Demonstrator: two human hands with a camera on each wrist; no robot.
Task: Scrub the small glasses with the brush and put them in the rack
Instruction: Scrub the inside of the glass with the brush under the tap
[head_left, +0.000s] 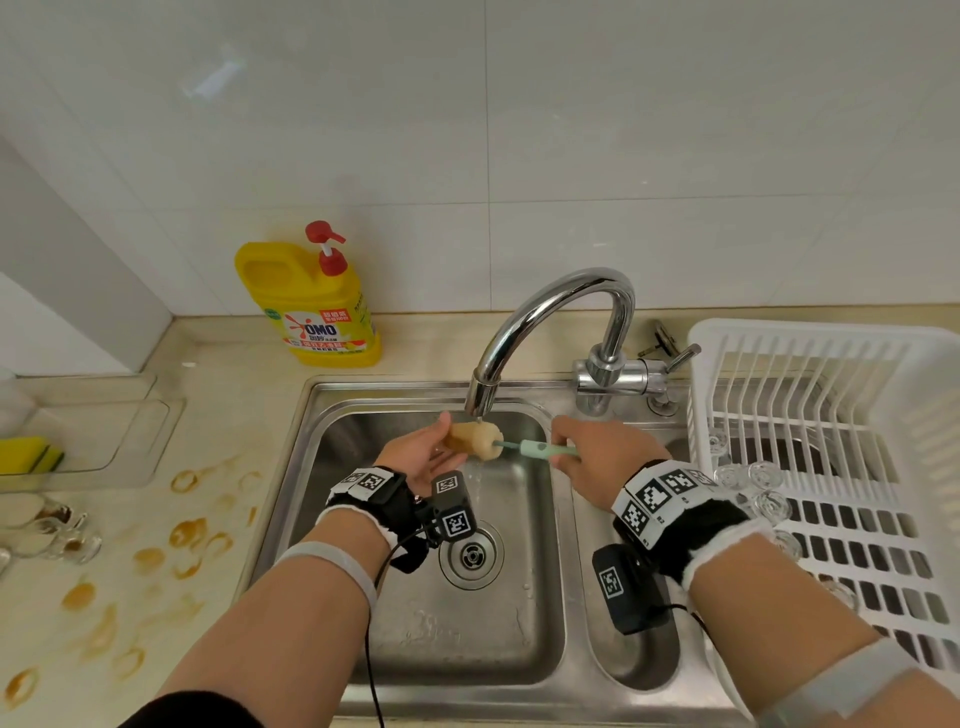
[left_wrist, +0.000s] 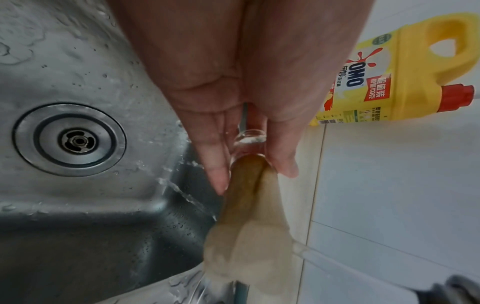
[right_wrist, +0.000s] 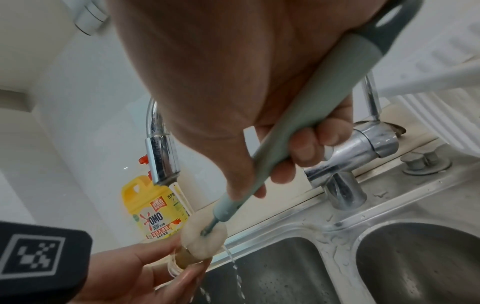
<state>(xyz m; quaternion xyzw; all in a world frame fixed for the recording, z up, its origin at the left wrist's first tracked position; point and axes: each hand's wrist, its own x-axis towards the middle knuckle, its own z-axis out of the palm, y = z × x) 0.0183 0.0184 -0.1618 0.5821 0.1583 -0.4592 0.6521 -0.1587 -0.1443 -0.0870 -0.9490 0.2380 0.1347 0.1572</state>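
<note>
Both hands work under the faucet (head_left: 561, 317) over the sink (head_left: 415, 613): left hand (head_left: 421, 457) fingers (left_wrist: 215, 164) pinch a small glass (left_wrist: 249, 144), right hand (head_left: 597, 457) fingers (right_wrist: 306, 148) clench the brush (right_wrist: 298, 131), its sponge head (head_left: 480, 440) pushed into the glass, stream striking between them.

One brush (head_left: 524, 448), one bottle (head_left: 311, 301)

brush (head_left: 540, 448): pale green handle, beige sponge head
bottle (head_left: 317, 306): yellow, red pump
rack (head_left: 831, 415): white
sponge (head_left: 28, 454): yellow
</note>
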